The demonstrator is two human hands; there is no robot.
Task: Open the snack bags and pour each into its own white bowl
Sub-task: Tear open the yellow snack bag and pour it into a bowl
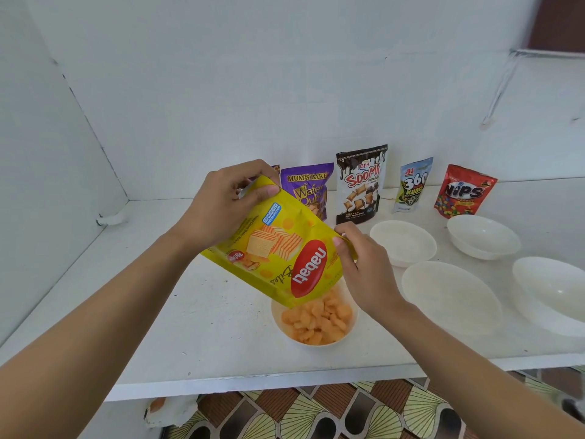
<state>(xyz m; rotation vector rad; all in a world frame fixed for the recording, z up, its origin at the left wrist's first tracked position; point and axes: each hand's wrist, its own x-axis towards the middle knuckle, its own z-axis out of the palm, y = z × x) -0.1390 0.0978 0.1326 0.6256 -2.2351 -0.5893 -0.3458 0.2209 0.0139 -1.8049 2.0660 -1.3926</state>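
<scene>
Yellow snack bag tipped over a white bowl, held by both hands.

On the white worktop, the left hand grips the raised bottom end of the yellow bag, fingers curled around it. The bag is upside down and tilted, with its mouth just above the near bowl, which holds orange pieces. The right hand pinches the bag's edge near the mouth. Behind, against the wall, four closed bags stand upright: a purple bag, a black-and-white bag, a small pale bag and a red bag. At the right are four white bowls with nothing in them.
</scene>
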